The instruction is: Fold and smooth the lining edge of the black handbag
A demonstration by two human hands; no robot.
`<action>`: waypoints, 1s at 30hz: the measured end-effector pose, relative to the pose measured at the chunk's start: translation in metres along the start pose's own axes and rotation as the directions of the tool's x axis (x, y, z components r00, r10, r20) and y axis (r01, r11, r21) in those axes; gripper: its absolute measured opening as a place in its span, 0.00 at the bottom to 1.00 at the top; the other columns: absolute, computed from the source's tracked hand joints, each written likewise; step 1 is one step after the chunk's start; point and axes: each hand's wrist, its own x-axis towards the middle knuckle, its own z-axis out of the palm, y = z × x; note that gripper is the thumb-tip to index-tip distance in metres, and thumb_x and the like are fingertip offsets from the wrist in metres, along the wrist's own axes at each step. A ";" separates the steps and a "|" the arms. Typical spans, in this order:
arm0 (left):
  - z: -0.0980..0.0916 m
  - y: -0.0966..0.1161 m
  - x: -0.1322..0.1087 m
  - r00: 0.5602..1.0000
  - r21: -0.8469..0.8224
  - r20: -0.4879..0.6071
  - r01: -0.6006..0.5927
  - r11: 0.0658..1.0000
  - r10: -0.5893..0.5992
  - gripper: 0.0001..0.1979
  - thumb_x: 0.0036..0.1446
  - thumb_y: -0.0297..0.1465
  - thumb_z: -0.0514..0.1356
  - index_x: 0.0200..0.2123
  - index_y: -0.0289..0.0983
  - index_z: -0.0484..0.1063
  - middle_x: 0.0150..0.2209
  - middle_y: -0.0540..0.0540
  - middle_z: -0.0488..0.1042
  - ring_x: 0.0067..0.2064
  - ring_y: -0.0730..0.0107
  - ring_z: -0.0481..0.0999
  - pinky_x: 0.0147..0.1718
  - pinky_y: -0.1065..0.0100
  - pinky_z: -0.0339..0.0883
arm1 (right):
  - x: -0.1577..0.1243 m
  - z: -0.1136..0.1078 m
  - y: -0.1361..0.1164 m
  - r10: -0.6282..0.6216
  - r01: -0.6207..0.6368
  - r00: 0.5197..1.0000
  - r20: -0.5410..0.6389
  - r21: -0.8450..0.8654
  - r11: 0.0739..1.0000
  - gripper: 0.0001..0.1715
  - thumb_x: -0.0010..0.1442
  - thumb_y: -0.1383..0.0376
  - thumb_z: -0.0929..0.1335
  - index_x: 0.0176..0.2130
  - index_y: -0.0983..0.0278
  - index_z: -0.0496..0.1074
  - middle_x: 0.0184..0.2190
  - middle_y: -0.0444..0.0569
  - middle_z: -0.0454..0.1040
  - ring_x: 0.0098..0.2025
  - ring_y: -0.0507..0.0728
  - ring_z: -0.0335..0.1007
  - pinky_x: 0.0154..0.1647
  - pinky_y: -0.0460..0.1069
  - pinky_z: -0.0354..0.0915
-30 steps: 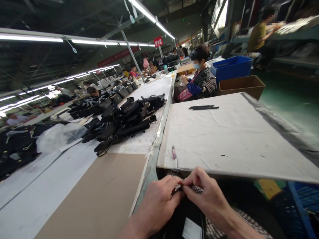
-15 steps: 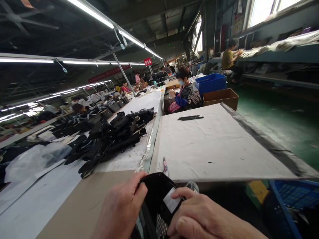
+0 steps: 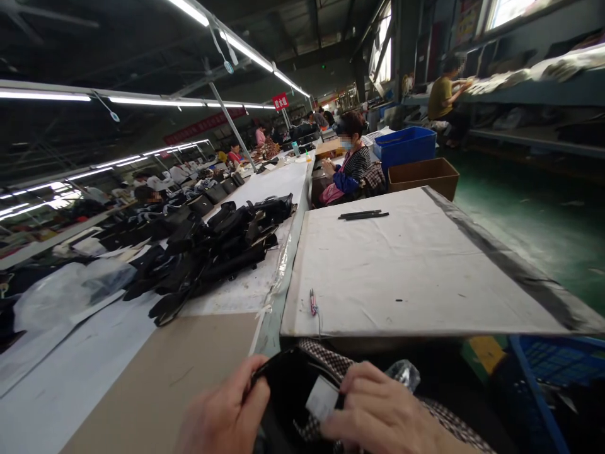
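Observation:
At the bottom of the view a black bag [image 3: 283, 394] faces me with its mouth open and its dark inside showing. My left hand [image 3: 227, 403] is closed on its left rim, thumb inside. My right hand [image 3: 373, 410] is closed on the right rim, fingers curled beside a white label [image 3: 322, 398] inside the bag. Whether those fingertips pinch the label, I cannot tell. Checked fabric [image 3: 326, 354] shows behind the rim and under my right forearm. The bag's lower part is out of view.
Small thread snips [image 3: 312, 304] and black strips [image 3: 363, 215] lie on the white-covered table [image 3: 401, 265]. Black bags [image 3: 208, 252] are heaped to the left, near clear plastic [image 3: 70, 293]. A blue crate [image 3: 543, 391] stands low right. A seated co-worker [image 3: 352, 164] is beyond the table.
The bag's mouth has shifted slightly left and down. My right hand has moved up on the rim, its index finger off the label's top. More checked fabric shows behind the bag.

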 end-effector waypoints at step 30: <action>0.036 -0.031 0.101 0.765 -0.221 0.251 -0.552 0.804 0.593 0.08 0.55 0.21 0.58 0.32 0.40 0.65 0.36 0.50 0.72 0.39 0.66 0.71 0.38 0.70 0.66 | 0.039 0.062 0.072 0.658 -0.695 0.718 0.228 0.299 0.654 0.13 0.54 0.70 0.63 0.35 0.62 0.76 0.23 0.38 0.66 0.25 0.49 0.58 0.25 0.42 0.54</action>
